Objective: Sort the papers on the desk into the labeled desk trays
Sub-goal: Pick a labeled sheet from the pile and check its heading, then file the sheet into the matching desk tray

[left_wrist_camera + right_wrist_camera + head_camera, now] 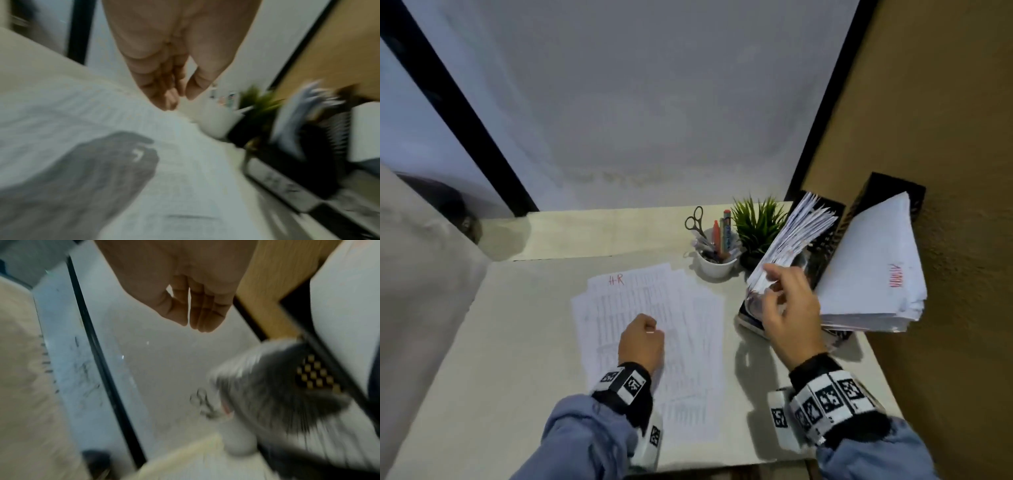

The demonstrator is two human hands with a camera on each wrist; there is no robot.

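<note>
I'm hovering my loosely open left hand (642, 337) over the papers (681, 308) for the next sheet, my right hand (789, 308), seemingly empty, leaving the tray (825, 219)

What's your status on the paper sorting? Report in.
Left hand over desk papers, empty. Right hand open at first tray's stack. Nothing blocking.

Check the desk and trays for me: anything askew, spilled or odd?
Nothing is spilled. The papers on the desk lie fanned and crooked, not squared. Sheets in the nearer tray splay unevenly above its rim, and the farther tray's stack leans out over its front.
</note>
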